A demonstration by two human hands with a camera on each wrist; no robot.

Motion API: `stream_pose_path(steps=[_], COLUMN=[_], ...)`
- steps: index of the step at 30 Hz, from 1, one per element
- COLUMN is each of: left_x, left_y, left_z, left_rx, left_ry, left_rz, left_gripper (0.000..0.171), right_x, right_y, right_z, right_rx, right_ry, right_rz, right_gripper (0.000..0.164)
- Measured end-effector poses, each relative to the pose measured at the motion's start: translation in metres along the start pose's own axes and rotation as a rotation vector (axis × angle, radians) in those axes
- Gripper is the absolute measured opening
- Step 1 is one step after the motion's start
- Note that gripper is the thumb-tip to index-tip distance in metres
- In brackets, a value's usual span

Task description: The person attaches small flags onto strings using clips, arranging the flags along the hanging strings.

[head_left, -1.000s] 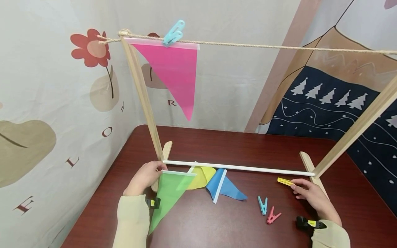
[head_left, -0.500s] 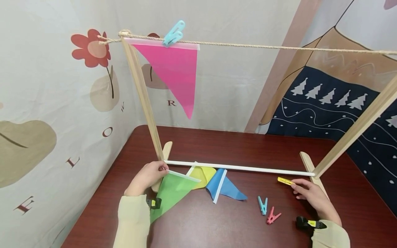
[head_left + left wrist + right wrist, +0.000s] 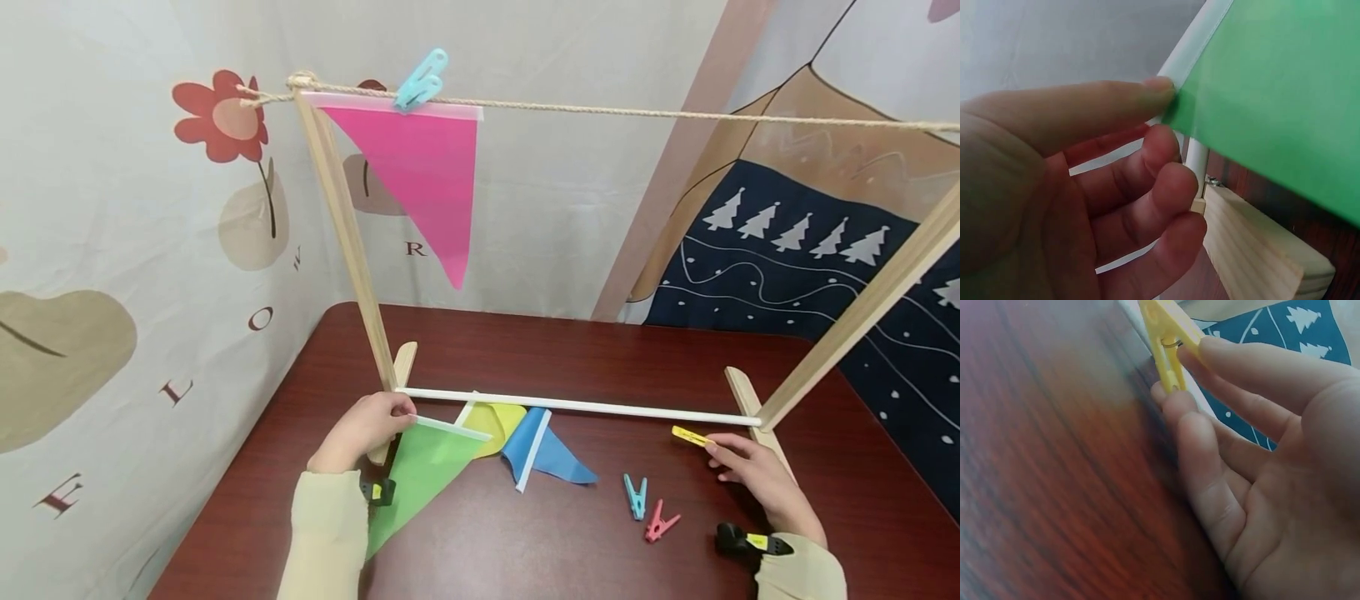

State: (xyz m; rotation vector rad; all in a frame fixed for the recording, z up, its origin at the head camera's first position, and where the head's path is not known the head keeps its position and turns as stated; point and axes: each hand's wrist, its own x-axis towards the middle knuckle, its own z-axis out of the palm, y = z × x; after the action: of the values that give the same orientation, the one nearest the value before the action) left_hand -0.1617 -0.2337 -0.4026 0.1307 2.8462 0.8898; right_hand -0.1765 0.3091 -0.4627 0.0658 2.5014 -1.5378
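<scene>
My left hand (image 3: 367,427) pinches the corner of a green triangular pennant (image 3: 429,467) by its white top band; the left wrist view has the thumb pressed on that corner of the green cloth (image 3: 1272,81). The pennant hangs in front of the left post's foot, and my sleeve side hides part of its tip. At the right, my right hand (image 3: 752,471) holds a yellow clothespin (image 3: 691,437) between thumb and fingers, its legs spread in the right wrist view. Beside the green pennant lie a yellow pennant (image 3: 498,423) and a blue pennant (image 3: 551,454).
A blue clothespin (image 3: 636,497) and a red clothespin (image 3: 661,522) lie on the dark red table (image 3: 525,533). A wooden frame with a white crossbar (image 3: 600,407) carries a rope (image 3: 600,108). From it hangs a pink pennant (image 3: 435,175) under a light-blue clothespin (image 3: 420,81).
My left hand has shifted slightly right with the green pennant, whose top band now slants and overlaps the yellow pennant more. The right hand stays almost still with the yellow clothespin.
</scene>
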Motion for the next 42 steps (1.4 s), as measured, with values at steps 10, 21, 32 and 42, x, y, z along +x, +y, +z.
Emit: stream_pose_path(steps=[10,21,32,42], left_x=[0.005,0.005,0.007,0.006], left_y=[0.005,0.012,0.018,0.020], left_z=[0.008,0.013,0.010,0.009], left_rx=[0.002,-0.044,-0.033,-0.073], left_ry=[-0.031,-0.056,-0.059,-0.080], left_rz=[-0.015,0.025,0.148,0.191], left_gripper=[0.007,0.007,0.011,0.012], right_x=[-0.002,-0.001,0.002,0.004], right_y=[0.003,-0.001,-0.014,-0.013], right_z=[-0.003,0.002,0.007,0.010], right_rx=[0.204,0.170,0.156,0.122], right_ry=[0.005,-0.019,-0.040,-0.048], right_rz=[-0.033,-0.018,-0.050,-0.065], right_gripper=[0.023,0.036,0.035,0.040])
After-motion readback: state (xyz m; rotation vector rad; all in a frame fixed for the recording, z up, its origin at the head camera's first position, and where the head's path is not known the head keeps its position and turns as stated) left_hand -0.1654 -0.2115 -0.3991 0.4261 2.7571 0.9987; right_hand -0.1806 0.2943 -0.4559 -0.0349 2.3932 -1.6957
